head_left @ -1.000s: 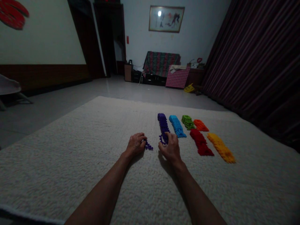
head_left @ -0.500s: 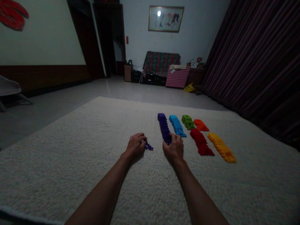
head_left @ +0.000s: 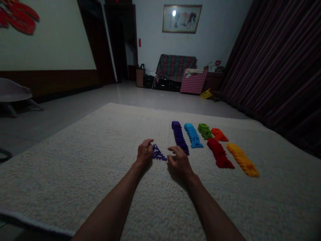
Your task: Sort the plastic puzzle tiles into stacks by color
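Observation:
A small purple triangular lattice piece with knobbly edges lies on the rug between my hands. My left hand is at its left edge, fingers curled around that side, the index finger reaching forward; the fingertips are partly hidden. My right hand hovers close to the piece's right corner, thumb and fingers apart and nothing visible between them. Just beyond the right hand, a long row of stacked purple pieces runs away from me, its near end partly covered by the hand.
Right of the purple row lie stacks of blue pieces, green pieces, orange pieces, red pieces and yellow pieces. All rest on a pale textured rug. A grey chair stands at the left.
My right hand has moved left from the near end of the purple row to beside the triangular piece. More of that piece now shows beside my left hand. The view has shifted slightly left.

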A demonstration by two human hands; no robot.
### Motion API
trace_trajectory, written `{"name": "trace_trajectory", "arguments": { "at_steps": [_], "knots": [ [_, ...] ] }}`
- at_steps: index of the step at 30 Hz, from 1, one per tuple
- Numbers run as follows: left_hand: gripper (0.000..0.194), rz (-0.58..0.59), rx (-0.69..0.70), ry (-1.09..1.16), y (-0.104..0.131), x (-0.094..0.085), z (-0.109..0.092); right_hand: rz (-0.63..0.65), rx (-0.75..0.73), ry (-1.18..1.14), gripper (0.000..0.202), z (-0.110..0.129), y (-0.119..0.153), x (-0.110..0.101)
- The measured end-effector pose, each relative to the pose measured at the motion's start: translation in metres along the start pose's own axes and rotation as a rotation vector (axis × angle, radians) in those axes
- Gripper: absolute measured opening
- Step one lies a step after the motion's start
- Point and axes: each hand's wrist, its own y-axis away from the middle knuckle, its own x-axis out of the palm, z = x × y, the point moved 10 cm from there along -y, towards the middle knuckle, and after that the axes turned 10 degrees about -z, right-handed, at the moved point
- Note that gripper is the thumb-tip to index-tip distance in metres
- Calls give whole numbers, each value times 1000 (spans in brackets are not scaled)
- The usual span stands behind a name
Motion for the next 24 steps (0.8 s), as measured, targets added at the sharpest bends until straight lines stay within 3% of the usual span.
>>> {"name": "trace_trajectory", "arguments": {
  "at_steps": [4, 10, 17, 24],
  "knots": [
    [42, 23, -33, -99, 1, 0, 3, 176, -67, 24, 32, 19, 11, 24],
    [38, 185, 26, -185, 8, 11, -7, 254, -48, 118, 25, 20, 13, 33],
    [33, 229, 55, -31, 12, 16, -18, 70, 34, -63, 35, 6, 4, 15],
    [25, 295, 241, -73, 21, 23, -29, -8, 164, -113, 40, -17, -4, 8]
  ]
}}
